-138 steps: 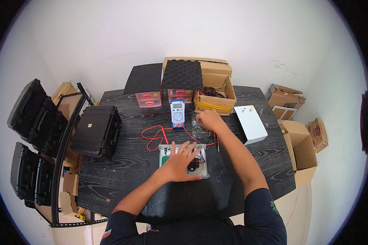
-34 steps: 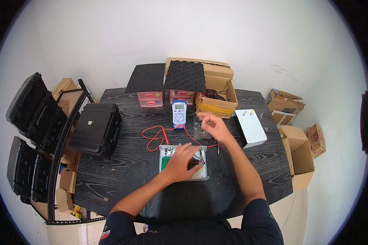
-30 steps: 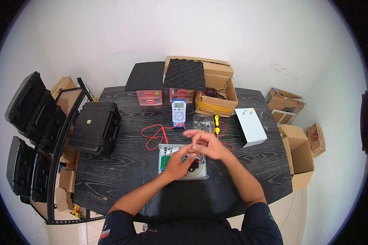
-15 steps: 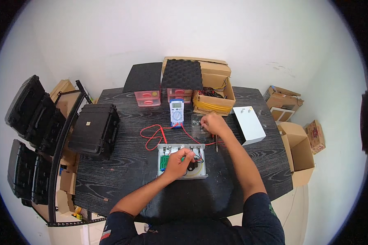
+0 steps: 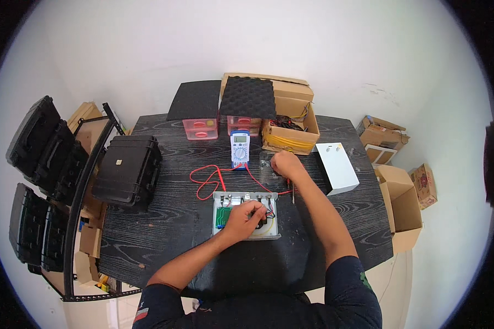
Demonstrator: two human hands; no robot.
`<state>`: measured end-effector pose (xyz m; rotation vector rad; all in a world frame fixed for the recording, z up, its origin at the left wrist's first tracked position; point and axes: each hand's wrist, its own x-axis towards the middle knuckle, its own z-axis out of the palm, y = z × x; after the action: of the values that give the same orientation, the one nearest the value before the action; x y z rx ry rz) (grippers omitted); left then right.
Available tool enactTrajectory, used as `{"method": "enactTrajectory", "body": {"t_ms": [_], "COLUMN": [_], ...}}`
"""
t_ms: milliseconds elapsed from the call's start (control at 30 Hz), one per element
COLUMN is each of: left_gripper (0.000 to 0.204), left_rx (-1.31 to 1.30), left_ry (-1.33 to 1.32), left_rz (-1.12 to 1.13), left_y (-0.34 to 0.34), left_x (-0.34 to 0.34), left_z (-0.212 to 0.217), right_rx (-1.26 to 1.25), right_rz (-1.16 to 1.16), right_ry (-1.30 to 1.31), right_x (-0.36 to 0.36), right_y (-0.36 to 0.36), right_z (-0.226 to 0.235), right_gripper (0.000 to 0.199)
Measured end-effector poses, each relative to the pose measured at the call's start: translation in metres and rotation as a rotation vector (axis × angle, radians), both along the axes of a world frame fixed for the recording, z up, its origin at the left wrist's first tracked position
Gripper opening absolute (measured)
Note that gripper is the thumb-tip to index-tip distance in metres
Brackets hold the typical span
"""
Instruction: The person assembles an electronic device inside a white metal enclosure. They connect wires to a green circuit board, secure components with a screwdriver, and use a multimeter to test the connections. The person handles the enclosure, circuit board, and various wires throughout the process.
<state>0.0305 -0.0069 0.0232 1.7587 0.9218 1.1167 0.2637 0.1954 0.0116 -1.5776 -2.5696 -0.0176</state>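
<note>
An open grey metal enclosure [image 5: 271, 232] sits in front of me, with a green circuit board [image 5: 223, 214] and several wires inside. Over it hovers my left hand [image 5: 245, 219], its fingers bent together; whatever they hold, if anything, is hidden. Farther right, my right hand [image 5: 286, 164] has its fingers closed downward at a clear plastic tray [image 5: 267, 176] of small parts. Its fingertips are too small to show what they grip. Behind the enclosure a white and blue multimeter [image 5: 240, 151] leans upright, and its red test lead [image 5: 222, 179] loops on the table.
A white metal cover [image 5: 337, 169] lies to the right of my right forearm. Along the back stand pink drawer boxes [image 5: 202, 131] under black foam and a cardboard box [image 5: 291, 141] of cables. A black hard case [image 5: 127, 171] occupies the left side of the dark table [image 5: 164, 233].
My left hand has turned slightly over the enclosure, its thumb now lower and its fingers nearer the wires. My right hand stays at the tray with its fingers a little lower.
</note>
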Motion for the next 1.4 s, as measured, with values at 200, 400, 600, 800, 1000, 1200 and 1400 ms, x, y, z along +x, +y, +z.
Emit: {"method": "enactTrajectory", "body": {"t_ms": [200,400,600,800,1000,1200,1400], "left_gripper": [0.022,0.022,0.023,0.021,0.019,0.018,0.019], "left_rx": [0.02,0.025,0.019,0.015,0.023,0.021,0.032], "left_ry": [0.0,0.024,0.022,0.02,0.013,0.0,0.034], "left_rz": [-0.006,0.004,0.007,0.008,0.001,0.026,0.028], "left_y": [0.002,0.002,0.001,0.001,0.001,0.0,0.001], "left_x": [0.002,0.001,0.002,0.002,0.002,0.0,0.003], "left_z": [-0.004,-0.003,-0.002,-0.002,-0.001,-0.003,-0.002], "right_rx": [-0.028,-0.246,-0.282,-0.298,-0.246,-0.299,-0.209], "right_rz": [0.002,0.039,0.075,0.106,0.008,0.011,-0.009], "right_ry": [-0.073,-0.018,-0.012,0.011,-0.045,0.306,0.394], "right_x": [0.004,0.004,0.009,0.006,0.0,0.007,0.023], "right_y": [0.003,-0.005,0.005,0.008,0.001,-0.012,-0.019], "right_z": [0.001,0.021,0.009,0.01,0.014,0.042,0.034], "right_gripper": [0.01,0.007,0.006,0.01,0.011,0.01,0.015]}}
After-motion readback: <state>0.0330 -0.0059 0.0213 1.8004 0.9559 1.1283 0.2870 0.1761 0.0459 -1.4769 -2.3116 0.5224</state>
